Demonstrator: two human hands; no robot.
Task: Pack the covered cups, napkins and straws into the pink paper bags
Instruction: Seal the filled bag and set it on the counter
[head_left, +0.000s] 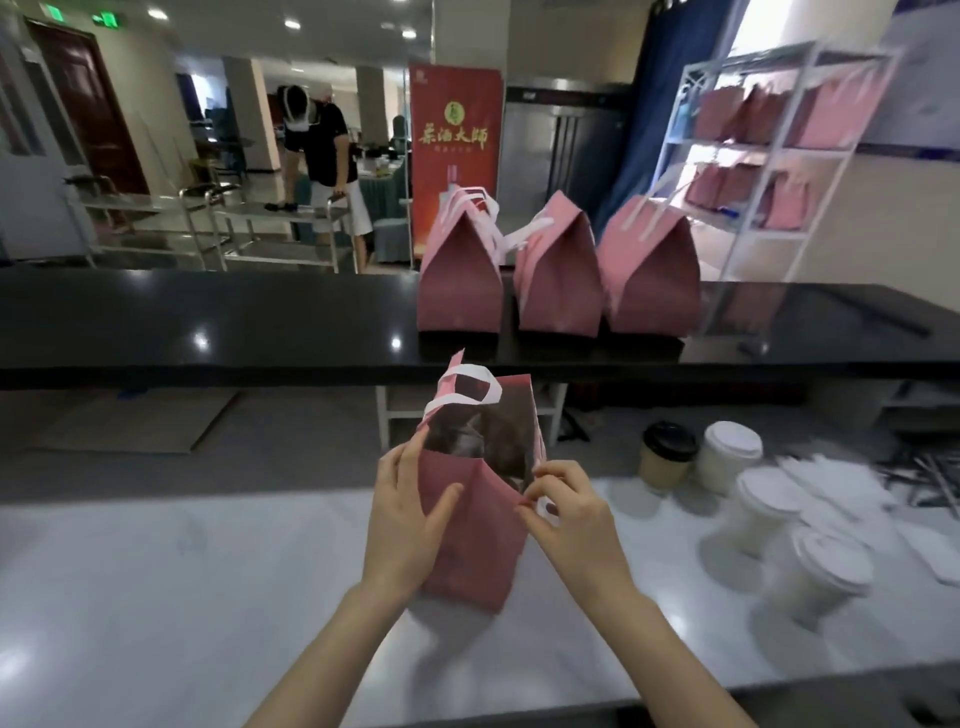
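Left hand (410, 514): nearly flat, my fingers straight up the left side of the bag (467, 551) to its rim, thumb laid across the front panel; it braces the bag and curls round nothing.
Right hand (566, 514): fingers curled, thumb and fingertips pinching the bag's right rim at the near corner.
Bag: upright on the white counter (182, 571), just in front of me between both hands, mouth open, white handles standing at the far-left rim; the inside is too dark to read.
Cups: right of the bag on the same counter, a brown cup (667, 457) with a black lid farthest left, three white cups (763, 512) with white lids beside it and nearer.
Napkins (841, 478): a blurred white heap right of the cups.
Straws (930, 478): dark, blurred sticks at the far right edge.
Black counter (208, 322): beyond the white one, with three closed bags (558, 291) side by side.
Shelf (753, 147): far right, holding more pink bags.
Banner (456, 130): red, behind the closed bags.
Person (327, 145): far left, bent over a steel cart.
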